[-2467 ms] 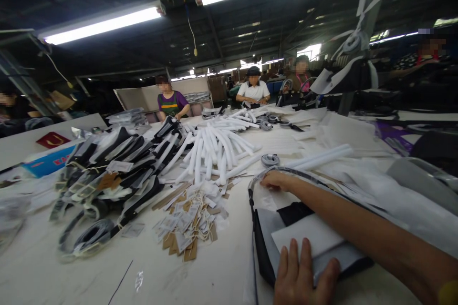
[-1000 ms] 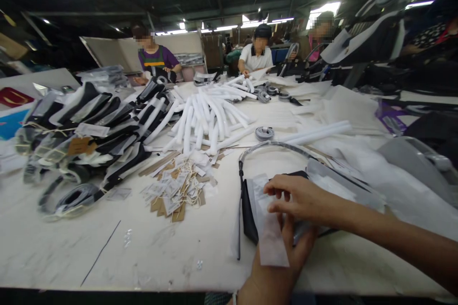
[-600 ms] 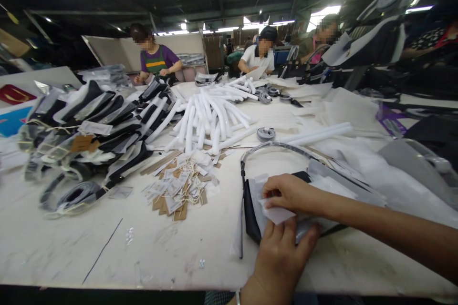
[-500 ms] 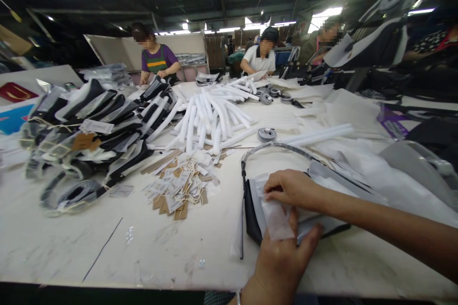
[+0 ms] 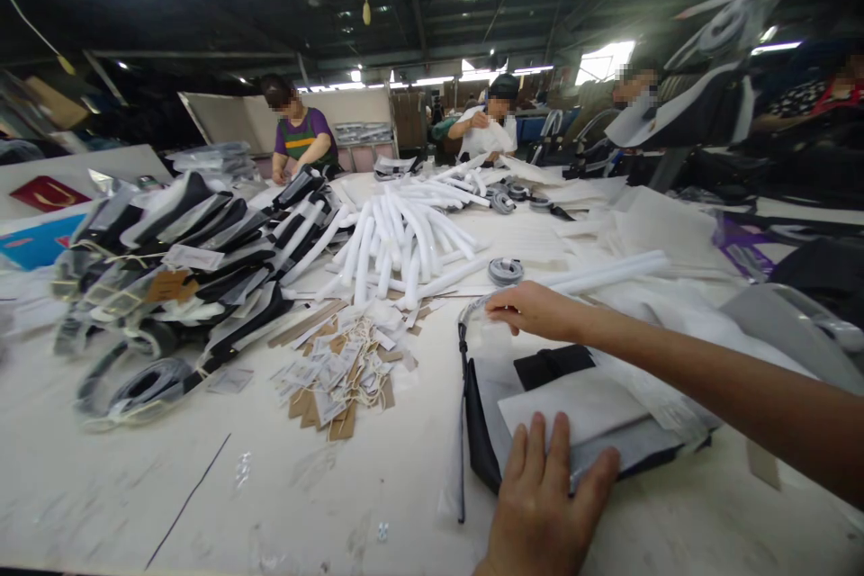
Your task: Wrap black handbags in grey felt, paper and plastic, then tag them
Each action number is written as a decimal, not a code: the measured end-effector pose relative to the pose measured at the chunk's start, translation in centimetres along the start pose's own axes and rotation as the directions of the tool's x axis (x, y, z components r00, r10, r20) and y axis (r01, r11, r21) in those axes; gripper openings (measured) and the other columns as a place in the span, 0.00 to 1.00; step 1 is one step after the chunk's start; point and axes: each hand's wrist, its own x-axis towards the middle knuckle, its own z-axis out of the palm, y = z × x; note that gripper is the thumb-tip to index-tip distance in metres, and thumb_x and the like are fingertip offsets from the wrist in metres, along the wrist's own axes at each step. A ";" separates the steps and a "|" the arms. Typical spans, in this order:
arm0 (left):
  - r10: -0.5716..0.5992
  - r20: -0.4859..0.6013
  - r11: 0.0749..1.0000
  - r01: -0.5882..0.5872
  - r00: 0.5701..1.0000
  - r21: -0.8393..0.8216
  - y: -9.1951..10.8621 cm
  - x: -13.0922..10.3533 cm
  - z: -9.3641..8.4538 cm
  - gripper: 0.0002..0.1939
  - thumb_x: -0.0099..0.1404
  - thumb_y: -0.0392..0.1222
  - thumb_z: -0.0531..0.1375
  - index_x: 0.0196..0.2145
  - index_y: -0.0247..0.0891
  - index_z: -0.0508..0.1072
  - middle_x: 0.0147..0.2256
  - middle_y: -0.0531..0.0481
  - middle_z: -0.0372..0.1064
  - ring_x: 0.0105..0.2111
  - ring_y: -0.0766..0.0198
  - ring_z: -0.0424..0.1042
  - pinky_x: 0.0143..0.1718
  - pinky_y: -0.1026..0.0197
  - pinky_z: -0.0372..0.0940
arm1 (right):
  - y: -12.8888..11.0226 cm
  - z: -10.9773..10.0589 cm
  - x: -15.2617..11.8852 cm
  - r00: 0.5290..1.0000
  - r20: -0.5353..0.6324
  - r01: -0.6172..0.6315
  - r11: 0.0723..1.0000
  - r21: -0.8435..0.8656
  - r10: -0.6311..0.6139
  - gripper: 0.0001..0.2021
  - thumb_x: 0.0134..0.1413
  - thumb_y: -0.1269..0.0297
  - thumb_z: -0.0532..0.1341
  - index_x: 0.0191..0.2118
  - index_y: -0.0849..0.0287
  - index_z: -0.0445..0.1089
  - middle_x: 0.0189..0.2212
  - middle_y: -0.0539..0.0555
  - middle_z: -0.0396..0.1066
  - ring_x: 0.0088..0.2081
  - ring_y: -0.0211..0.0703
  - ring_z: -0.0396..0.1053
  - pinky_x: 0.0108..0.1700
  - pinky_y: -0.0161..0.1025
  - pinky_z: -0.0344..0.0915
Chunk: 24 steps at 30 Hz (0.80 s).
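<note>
A black handbag [image 5: 482, 441] lies on the table with grey-white wrapping sheet over its body. A white paper sheet [image 5: 580, 405] rests on top, and a black strip [image 5: 553, 366] shows above it. My left hand [image 5: 540, 495] presses down on the bag's near side, its fingers spread and holding nothing. Close to the wrapped strap [image 5: 463, 328], my right hand [image 5: 530, 308] pinches a translucent sheet [image 5: 498, 344], which hangs below its fingertips. Clear plastic film [image 5: 665, 400] lies over the bag's right part, below my right forearm.
Paper tags with strings [image 5: 337, 378] are heaped left of the bag. White foam tubes [image 5: 391, 238] pile up beyond them, beside stacked wrapped bags [image 5: 202, 243]. A coiled grey strap [image 5: 505, 270] lies behind my right hand. Two people [image 5: 303, 139] work across the table.
My right hand has moved up and away with the translucent sheet, uncovering the black strip and white paper. My left hand has flattened onto the bag. A person opposite has raised a white sheet.
</note>
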 end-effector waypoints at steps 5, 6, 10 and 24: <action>-0.026 -0.037 1.000 0.025 0.999 -0.005 0.2 0.1 0.3 0.17 0.68 0.45 0.62 0.54 0.54 0.74 0.48 0.46 0.78 0.48 0.51 0.78 0.44 0.53 0.77 | 2.0 -1.4 1.4 0.998 -0.034 -0.054 0.998 -0.027 0.053 0.10 0.61 0.63 0.58 0.36 0.56 0.78 0.28 0.51 0.78 0.32 0.45 0.73 0.36 0.36 0.63; -0.038 -0.053 0.999 0.037 0.998 -0.010 0.3 0.2 0.4 0.16 0.68 0.44 0.62 0.53 0.55 0.75 0.47 0.47 0.78 0.47 0.51 0.78 0.43 0.53 0.77 | 2.3 -1.5 1.7 0.996 -0.064 -0.070 0.996 -0.046 0.067 0.10 0.60 0.63 0.59 0.36 0.55 0.78 0.33 0.53 0.79 0.35 0.47 0.74 0.38 0.37 0.63; -0.062 -0.128 0.998 0.059 0.990 -0.026 0.4 0.3 0.9 0.13 0.68 0.44 0.63 0.49 0.55 0.77 0.46 0.47 0.79 0.45 0.51 0.79 0.40 0.53 0.78 | 3.4 -1.8 3.3 0.988 -0.124 -0.106 0.991 -0.081 0.096 0.09 0.57 0.64 0.60 0.38 0.55 0.78 0.43 0.54 0.78 0.45 0.52 0.72 0.43 0.39 0.63; -0.168 -0.269 0.986 0.160 0.948 -0.050 1.3 0.4 2.5 0.07 0.66 0.46 0.64 0.41 0.56 0.81 0.41 0.50 0.80 0.39 0.51 0.81 0.37 0.53 0.78 | 5.6 -1.6 5.3 1.000 -0.001 0.002 1.000 0.022 -0.002 0.07 0.54 0.61 0.64 0.35 0.58 0.77 0.28 0.50 0.77 0.31 0.41 0.71 0.34 0.33 0.59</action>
